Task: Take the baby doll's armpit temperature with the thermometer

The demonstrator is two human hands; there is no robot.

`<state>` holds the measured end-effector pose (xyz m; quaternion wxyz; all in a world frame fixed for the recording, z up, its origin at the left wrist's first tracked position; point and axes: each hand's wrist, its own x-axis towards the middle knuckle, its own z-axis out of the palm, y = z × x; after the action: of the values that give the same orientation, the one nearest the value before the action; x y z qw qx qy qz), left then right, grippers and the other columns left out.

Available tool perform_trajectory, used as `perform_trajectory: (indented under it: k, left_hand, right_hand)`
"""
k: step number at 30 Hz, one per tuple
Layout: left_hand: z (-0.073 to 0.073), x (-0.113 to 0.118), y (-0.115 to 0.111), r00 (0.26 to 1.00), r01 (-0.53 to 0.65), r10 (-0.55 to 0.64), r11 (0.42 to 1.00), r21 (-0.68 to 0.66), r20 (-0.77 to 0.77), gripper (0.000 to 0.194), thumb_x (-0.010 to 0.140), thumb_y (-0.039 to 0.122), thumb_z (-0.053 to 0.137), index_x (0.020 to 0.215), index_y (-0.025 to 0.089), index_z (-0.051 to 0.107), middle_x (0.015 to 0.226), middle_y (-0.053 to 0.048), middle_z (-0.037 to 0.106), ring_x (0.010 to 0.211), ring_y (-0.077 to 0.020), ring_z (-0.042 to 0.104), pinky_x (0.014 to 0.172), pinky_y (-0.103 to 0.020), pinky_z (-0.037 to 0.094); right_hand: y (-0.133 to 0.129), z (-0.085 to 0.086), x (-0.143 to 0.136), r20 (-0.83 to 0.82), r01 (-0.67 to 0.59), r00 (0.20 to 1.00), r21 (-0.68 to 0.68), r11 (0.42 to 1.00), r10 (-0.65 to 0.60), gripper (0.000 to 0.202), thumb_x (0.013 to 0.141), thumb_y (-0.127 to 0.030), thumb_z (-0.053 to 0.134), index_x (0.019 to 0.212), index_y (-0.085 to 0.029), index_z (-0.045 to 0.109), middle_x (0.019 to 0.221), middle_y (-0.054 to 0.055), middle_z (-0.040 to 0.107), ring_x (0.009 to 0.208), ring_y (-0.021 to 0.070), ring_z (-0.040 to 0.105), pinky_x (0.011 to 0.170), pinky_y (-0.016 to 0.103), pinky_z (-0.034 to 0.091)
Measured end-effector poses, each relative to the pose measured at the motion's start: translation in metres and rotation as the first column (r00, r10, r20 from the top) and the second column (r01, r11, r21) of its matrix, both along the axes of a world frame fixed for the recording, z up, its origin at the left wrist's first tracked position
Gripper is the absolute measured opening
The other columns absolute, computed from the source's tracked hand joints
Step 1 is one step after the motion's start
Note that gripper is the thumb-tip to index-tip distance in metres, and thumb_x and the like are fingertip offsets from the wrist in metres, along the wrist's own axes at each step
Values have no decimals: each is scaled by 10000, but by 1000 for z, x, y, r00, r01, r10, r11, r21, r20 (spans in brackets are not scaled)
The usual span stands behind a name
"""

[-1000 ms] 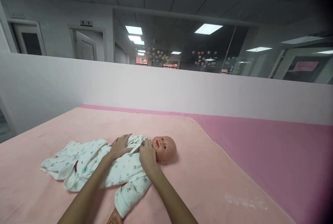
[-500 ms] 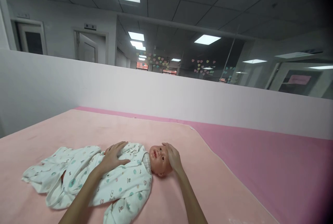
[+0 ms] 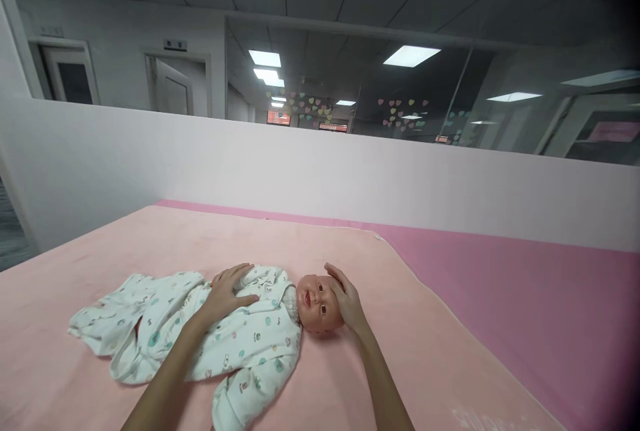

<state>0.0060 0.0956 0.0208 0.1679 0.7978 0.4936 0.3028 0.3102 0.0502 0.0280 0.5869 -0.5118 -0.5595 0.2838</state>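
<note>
A baby doll (image 3: 318, 304) lies on its back with its head toward the right. It wears a white outfit (image 3: 250, 337) printed with small green and pink figures, with the trouser legs stretching off to the left. Across the doll's chest rests my left hand (image 3: 227, 294), flat with thumb and fingers apart. My right hand (image 3: 349, 297) lies against the top of the doll's head, its fingers stretched and curving over the crown. The palm sides of both hands are hidden.
A peach blanket (image 3: 425, 351) spreads under the doll over a pink mat (image 3: 525, 297). A low white wall (image 3: 350, 177) runs along the back. Beyond it are glass with heart stickers (image 3: 313, 107) and a partly open door (image 3: 173, 87).
The view has shifted slightly, so the doll and hands appear a little farther right and higher. My right hand's fingers have lifted somewhat off the doll's forehead; my left hand stays on the chest.
</note>
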Motion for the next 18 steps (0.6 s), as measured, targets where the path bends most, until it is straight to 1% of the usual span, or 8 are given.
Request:
perform_trajectory:
  k: [2, 4, 6, 9, 11, 15, 16, 18]
  left_hand:
    - [1, 0, -1, 1000, -5, 5, 1000, -4, 2, 636, 700, 550, 569, 1274, 332, 404, 1372, -8, 381, 1244, -262, 333, 1032, -432, 241]
    - [2, 1, -1, 1000, -8, 8, 1000, -4, 0, 634, 697, 545, 573, 1271, 330, 411, 1368, -8, 388, 1242, -264, 338, 1029, -428, 248]
    - [2, 1, -1, 1000, -11, 11, 1000, -3, -1, 634, 696, 544, 574, 1271, 329, 412, 1367, -5, 390, 1241, -263, 339, 1029, -426, 251]
    - [0, 0, 0, 1000, -7, 7, 1000, 0, 3, 638, 697, 550, 570, 1274, 330, 407, 1370, -5, 386, 1244, -261, 335, 1034, -429, 242]
    - [-1, 0, 1, 1000, -4, 4, 1000, 1, 3, 639, 698, 552, 570, 1274, 331, 404, 1371, -5, 383, 1244, -259, 333, 1039, -434, 231]
    - [-1, 0, 1, 1000, -6, 6, 1000, -4, 1, 639, 700, 548, 570, 1277, 332, 400, 1371, -5, 383, 1245, -255, 331, 1042, -439, 223]
    - [0, 1, 1, 1000, -7, 7, 1000, -5, 1, 637, 701, 545, 570, 1276, 330, 401, 1370, -6, 384, 1245, -255, 331, 1041, -438, 224]
    - [1, 1, 0, 1000, -9, 9, 1000, -7, 1, 635, 702, 542, 571, 1276, 327, 404, 1368, -8, 388, 1244, -255, 334, 1040, -436, 227]
  right_hand:
    - [-1, 2, -2, 14, -10, 1000, 0, 1000, 10, 296, 764, -381, 497, 933, -187, 644, 1065, 72, 633, 1045, 212, 542, 959, 370, 381]
    - [-1, 3, -3, 26, -8, 1000, 10, 1000, 8, 286, 764, -387, 493, 857, -177, 663, 996, 77, 656, 1003, 219, 561, 951, 376, 387]
    - [-1, 3, -3, 23, 3, 1000, 10, 1000, -4, 295, 765, -383, 489, 893, -182, 663, 1026, 75, 650, 1016, 220, 557, 955, 381, 384]
    - [-1, 1, -3, 0, 27, 1000, 24, 999, -27, 361, 753, -369, 506, 1061, -214, 612, 1202, 56, 566, 1121, 210, 499, 983, 379, 364]
    - [-2, 1, -2, -10, 36, 999, 30, 999, -36, 384, 746, -368, 513, 1092, -225, 596, 1240, 50, 539, 1148, 207, 478, 986, 376, 362]
    - [-2, 3, -3, 18, 2, 1000, 23, 1000, -2, 294, 751, -385, 502, 866, -178, 675, 1005, 82, 660, 997, 219, 568, 940, 376, 398]
    - [-2, 3, -3, 25, 1, 1000, 29, 1000, -2, 288, 751, -387, 502, 829, -173, 679, 973, 83, 667, 973, 220, 576, 933, 375, 402]
    - [-1, 2, -3, 30, 13, 999, 33, 999, -14, 294, 758, -389, 498, 847, -175, 678, 996, 82, 661, 982, 219, 571, 938, 375, 397]
